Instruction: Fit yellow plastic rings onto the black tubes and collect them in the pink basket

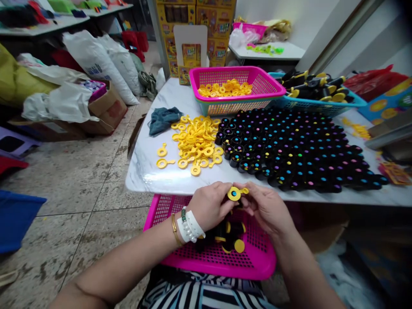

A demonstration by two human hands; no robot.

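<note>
Between my two hands is a yellow ring cap with a small tab pointing right; a blue dot shows through its hole. My left hand grips it from the left, thumb and fingers closed on it. From the right, my right hand pinches at the tab side. A dark part seems to sit beneath the cap, mostly hidden by my fingers. Below my hands, a pink basket holds several black cylinders with yellow ends. On the table, a pile of yellow ring caps lies beyond my left hand.
Rows of black cylinders with coloured dots cover the table's right side. Behind them stand a pink basket of yellow pieces and a blue basket of black-and-yellow pieces. A dark cloth lies at the left of the white table.
</note>
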